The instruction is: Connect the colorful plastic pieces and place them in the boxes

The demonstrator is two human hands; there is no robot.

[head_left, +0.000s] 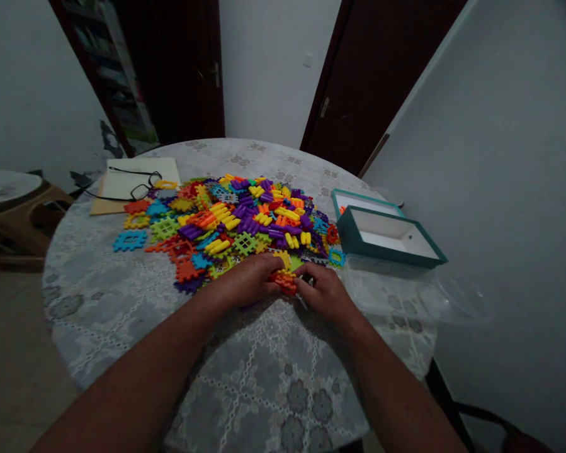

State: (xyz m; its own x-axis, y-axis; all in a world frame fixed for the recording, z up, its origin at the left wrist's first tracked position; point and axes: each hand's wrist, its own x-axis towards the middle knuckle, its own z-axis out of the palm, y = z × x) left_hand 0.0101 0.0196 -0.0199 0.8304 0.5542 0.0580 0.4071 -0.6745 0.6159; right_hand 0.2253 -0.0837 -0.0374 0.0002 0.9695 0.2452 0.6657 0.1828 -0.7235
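Observation:
Between both hands, at the near edge of the pile, is a small group of orange-red interlocking building blocks [283, 282] with a yellow block [283, 258] just behind it. My left hand [252, 279] grips the orange-red piece from the left, thumb in front and fingers over the top. From the right, my right hand [321, 288] pinches the same piece with curled fingers. A big heap of colourful plastic blocks [245, 220] spreads beyond the hands, in purple, yellow, orange, green and blue. The palms and the undersides of the gripped piece are hidden.
A teal box with a white inside [389, 236] stands at the right beside another shallow teal box part [365, 201]. Clear plastic packaging [405, 289] lies in front of them. Black-framed glasses [141, 189] rest on papers [167, 168] at the left. A patterned cloth [245, 390] covers the round table.

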